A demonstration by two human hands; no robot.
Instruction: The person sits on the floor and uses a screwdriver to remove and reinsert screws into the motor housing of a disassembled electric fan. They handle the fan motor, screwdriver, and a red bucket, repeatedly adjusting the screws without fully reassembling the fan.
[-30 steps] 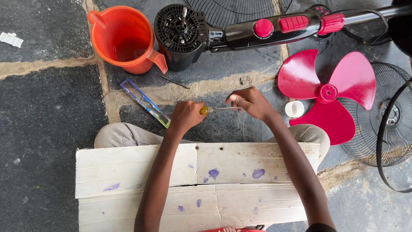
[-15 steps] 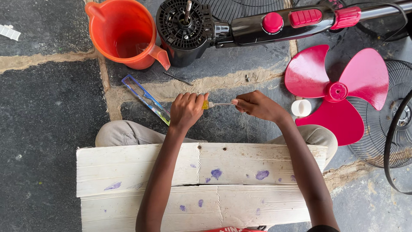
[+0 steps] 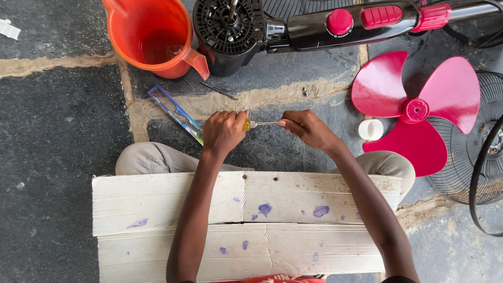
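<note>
My left hand (image 3: 224, 132) is wrapped around the yellow handle of a small screwdriver (image 3: 254, 124). The thin metal shaft runs to the right, where the fingertips of my right hand (image 3: 306, 127) pinch its tip. Both hands hover over the dark stone floor, just beyond a white painted wooden bench (image 3: 246, 220) that my arms reach across. A black fan motor housing (image 3: 228, 29) with its red-knobbed neck lies further away. The detached red fan blade (image 3: 414, 112) rests on the floor to the right.
An orange plastic jug (image 3: 152, 36) stands at upper left. A blue clear package (image 3: 175, 112) lies beside my left hand, a thin metal rod (image 3: 219, 90) above it. Small screws (image 3: 308, 91), a white cap (image 3: 371, 129) and a black wire fan guard (image 3: 471, 152) lie to the right.
Both hands have drifted slightly lower and closer together along the screwdriver. The view has shifted a little, so the fan parts sit higher in the frame.
</note>
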